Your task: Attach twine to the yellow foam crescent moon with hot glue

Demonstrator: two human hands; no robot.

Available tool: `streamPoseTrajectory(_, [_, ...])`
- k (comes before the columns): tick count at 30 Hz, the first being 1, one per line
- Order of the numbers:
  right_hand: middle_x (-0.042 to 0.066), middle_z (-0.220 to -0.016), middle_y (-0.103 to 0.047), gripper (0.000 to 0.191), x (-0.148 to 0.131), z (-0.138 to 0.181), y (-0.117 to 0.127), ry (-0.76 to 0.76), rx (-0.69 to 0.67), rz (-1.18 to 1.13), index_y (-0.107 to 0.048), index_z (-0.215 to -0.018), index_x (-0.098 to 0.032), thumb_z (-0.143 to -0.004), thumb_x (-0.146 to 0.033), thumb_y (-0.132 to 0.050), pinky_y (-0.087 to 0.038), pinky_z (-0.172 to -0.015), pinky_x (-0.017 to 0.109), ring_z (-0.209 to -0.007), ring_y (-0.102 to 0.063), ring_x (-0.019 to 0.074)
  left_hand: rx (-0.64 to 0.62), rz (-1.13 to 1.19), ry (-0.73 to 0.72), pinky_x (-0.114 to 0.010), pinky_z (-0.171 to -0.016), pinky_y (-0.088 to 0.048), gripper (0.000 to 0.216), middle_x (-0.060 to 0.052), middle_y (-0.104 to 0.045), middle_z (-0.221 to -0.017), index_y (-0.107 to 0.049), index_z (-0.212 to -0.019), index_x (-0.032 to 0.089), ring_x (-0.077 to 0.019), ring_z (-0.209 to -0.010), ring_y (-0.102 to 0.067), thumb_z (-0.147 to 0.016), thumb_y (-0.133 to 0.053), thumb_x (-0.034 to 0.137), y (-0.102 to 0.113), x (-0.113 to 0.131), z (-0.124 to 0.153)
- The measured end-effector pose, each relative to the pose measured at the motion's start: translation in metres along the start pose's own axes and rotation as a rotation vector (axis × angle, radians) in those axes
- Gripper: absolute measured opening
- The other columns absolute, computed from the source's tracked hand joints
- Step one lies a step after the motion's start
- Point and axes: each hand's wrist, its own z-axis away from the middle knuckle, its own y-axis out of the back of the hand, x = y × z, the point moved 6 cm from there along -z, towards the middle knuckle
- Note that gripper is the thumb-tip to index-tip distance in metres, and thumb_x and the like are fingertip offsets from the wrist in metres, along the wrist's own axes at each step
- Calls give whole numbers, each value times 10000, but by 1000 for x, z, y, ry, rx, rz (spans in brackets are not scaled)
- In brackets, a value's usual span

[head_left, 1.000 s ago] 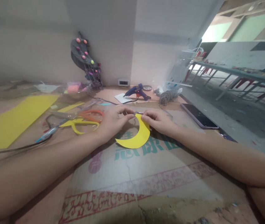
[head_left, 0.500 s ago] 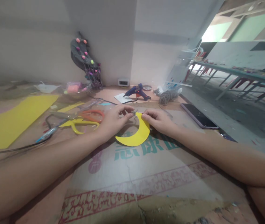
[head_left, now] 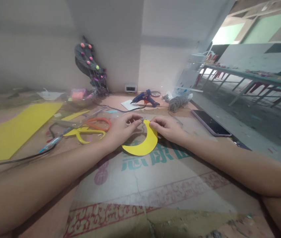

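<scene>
Right hand [head_left: 166, 128] pinches yellow paper crescent [head_left: 147, 142] at far end; left hand [head_left: 123, 128] just beside, grip unclear. Seemingly fine fingerwork there; next move calls for steady pinch.

Large green Chinese characters [head_left: 159, 156] on printed sheet [head_left: 180, 181], partly covered, blurred: no sure reading. Small white device [head_left: 130, 85]: display unreadable.

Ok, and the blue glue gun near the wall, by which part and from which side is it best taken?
Take the glue gun by its handle, coming from the right, probably with the right hand once it releases the yellow crescent. The handle slants right and down in the view, while the nozzle points left, so this side should keep clear of it.
</scene>
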Motion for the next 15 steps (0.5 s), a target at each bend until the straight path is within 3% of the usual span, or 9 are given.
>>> streamPoseTrajectory(6, [-13, -633, -552, 311, -1, 0, 1, -2, 3, 45, -586, -762, -174, -904, -424, -468, -338, -535, 232, -580, -481, 118, -11, 16, -29, -275, -765, -472, 258, -29, -693, -898, -666, -934, 179, -172, -851, -613, -914, -509, 384, 1, 3, -1])
streamPoseTrajectory(15, [31, -738, -626, 297, -10, 4, -4, 138, -30, 177, -597, -783, -179, -917, -393, -440, -391, -625, 261, -673, -544, 152, -66, 8, 70, -276, -681, -453, 274, -19, -680, -776, -664, -816, 172, -170, -732, -603, -894, -524, 395, -2, 0, 0])
